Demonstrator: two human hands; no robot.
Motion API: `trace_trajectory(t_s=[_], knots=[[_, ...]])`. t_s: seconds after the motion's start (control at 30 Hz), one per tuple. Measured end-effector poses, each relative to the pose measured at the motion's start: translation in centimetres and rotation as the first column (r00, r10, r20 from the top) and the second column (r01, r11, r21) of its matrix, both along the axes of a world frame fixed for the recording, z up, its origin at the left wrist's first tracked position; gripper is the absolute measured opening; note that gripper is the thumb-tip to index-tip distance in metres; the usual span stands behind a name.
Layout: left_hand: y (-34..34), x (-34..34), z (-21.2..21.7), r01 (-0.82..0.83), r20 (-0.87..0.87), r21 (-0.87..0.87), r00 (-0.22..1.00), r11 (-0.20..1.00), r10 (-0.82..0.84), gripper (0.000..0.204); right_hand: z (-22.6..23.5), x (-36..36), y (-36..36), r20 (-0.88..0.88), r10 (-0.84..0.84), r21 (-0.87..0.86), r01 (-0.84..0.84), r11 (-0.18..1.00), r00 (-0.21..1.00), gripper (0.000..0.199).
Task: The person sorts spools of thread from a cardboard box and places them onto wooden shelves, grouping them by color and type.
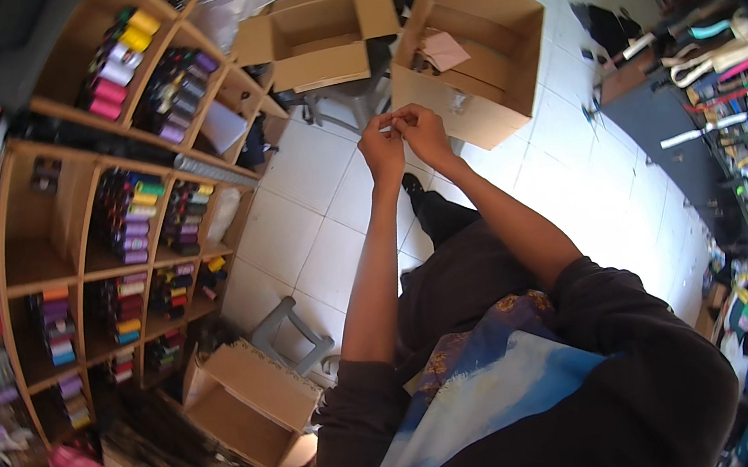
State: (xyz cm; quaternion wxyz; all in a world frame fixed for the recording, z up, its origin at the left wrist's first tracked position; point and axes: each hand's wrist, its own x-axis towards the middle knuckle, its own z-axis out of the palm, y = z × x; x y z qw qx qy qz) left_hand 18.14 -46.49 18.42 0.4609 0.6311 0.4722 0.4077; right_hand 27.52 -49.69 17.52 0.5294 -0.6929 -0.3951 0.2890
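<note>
Both my arms reach forward, and the hands meet fingertip to fingertip above the floor. My left hand (380, 148) is closed in a pinch, its fingers bent toward the other hand. My right hand (423, 134) pinches from the other side, thumb and forefinger pressed together. Whatever lies between the fingertips is too small to make out. Just right of the hands stands a large open cardboard box (514, 91) with a pinkish piece (444, 50) inside. Beyond them, a smaller open cardboard box (321, 67) rests on a grey plastic stool (346, 99).
Wooden shelves (93, 276) with many thread spools (131, 215) line the left side. Another open cardboard box (252, 404) stands at the lower left near a grey plastic stool (290, 333). At the right is a dark table (675, 162) with straps and cluttered goods. White tiles cover the floor (307, 200).
</note>
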Motion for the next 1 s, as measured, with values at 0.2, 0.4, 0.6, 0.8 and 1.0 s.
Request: trace_trajectory(t_s=[0.2,0.4,0.6,0.8,1.0], knots=[[1.9,13.1,-1.9,0.216,0.046,-0.07,0.976,0.974,-0.213,0.022,-2.8,12.3,1.3,0.031,-0.207,-0.124,0.209,0.97,0.978,0.017],[6.1,23.6,-6.8,0.307,-0.098,-0.07,0.945,0.949,-0.313,0.022,-9.5,22.4,5.0,-0.056,-0.305,-0.327,0.271,0.905,0.951,0.022],[12.3,25.2,-19.4,0.41,-0.418,-0.321,0.748,0.854,-0.516,0.028,-18.9,25.2,10.0,-0.014,-0.098,-0.646,0.066,0.761,0.995,0.035],[15.5,26.0,-24.1,0.4,-0.578,-0.642,0.307,0.654,-0.756,0.031,-24.2,24.7,12.9,-0.106,-0.129,-0.835,-0.018,0.549,0.986,0.042],[19.0,27.2,-25.3,0.538,-0.734,-0.396,0.302,0.744,-0.609,0.034,-28.9,25.0,14.2,0.168,-0.186,-0.653,0.251,0.715,0.968,0.044]])
